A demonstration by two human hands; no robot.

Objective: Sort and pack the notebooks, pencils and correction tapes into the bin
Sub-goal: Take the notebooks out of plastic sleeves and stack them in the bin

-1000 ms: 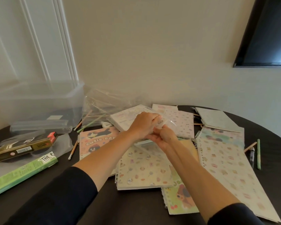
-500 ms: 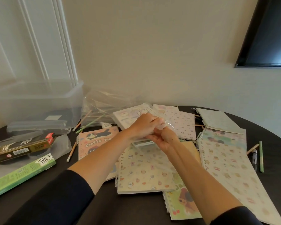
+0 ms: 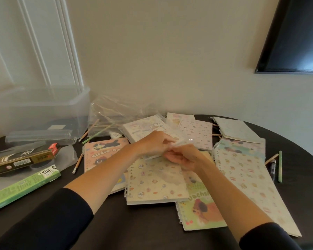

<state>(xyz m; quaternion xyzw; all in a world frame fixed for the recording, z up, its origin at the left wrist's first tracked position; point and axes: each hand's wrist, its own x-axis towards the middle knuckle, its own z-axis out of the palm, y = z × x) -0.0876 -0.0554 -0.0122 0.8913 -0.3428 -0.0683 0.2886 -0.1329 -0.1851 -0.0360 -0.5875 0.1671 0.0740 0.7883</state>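
Several pastel spiral notebooks lie spread over the dark round table (image 3: 296, 159), among them a pink "cutie" notebook (image 3: 101, 152) and a cream patterned notebook (image 3: 155, 183). Above that pile, my left hand (image 3: 154, 143) and my right hand (image 3: 182, 156) meet and both pinch a clear plastic wrapper (image 3: 181, 141); what it holds is hidden. The clear plastic bin (image 3: 43, 109) stands at the back left. Loose pencils (image 3: 88, 130) lie beside the bin, and a green pencil (image 3: 279, 166) lies at the right. A white correction tape (image 3: 116, 135) sits behind the pink notebook.
A gold-black box (image 3: 23, 157) and a green box (image 3: 23, 186) lie at the left on clear plastic. A crumpled clear bag (image 3: 119, 112) with pencils leans on the wall. A dark screen (image 3: 294, 35) hangs at the upper right. A black pen (image 3: 272, 166) lies near the table's right edge.
Both hands have stayed together over the notebooks, working the clear wrapper between the fingers; the view has shifted slightly. Nothing on the table has moved.
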